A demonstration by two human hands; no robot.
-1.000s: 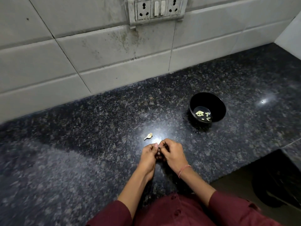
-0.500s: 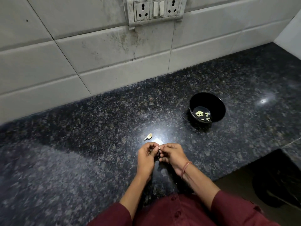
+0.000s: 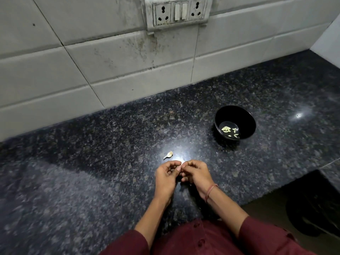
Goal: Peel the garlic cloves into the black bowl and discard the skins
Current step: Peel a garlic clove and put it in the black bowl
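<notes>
Peeling stage, one clove in work. Entries as I read them from the head view:

1. Hands. The left hand has its fingers curled, tips brought against those of the right hand, low over the counter near its front edge. Both pinch one small item between them. Only a pale sliver shows, so I take it for a garlic clove, but I cannot tell how much skin it carries.

2. Stock. One loose clove, unpeeled by the look of its tail, lies on the counter just beyond the left hand and apart from it.

3. Receiver. The black bowl stands upright, ahead and to the right, well apart from both hands. Several peeled cloves lie at its bottom.

4. Waste. I can make out no skins on the counter. A dark shape below the counter edge at right is possibly a bin, but it is too dim to say.

Judgement: task partly done. The next move calls for working the skin free with the fingertips. A right-hand reach to the bowl then drops the clove, with the skin kept back for discard. The loose clove follows.
</notes>
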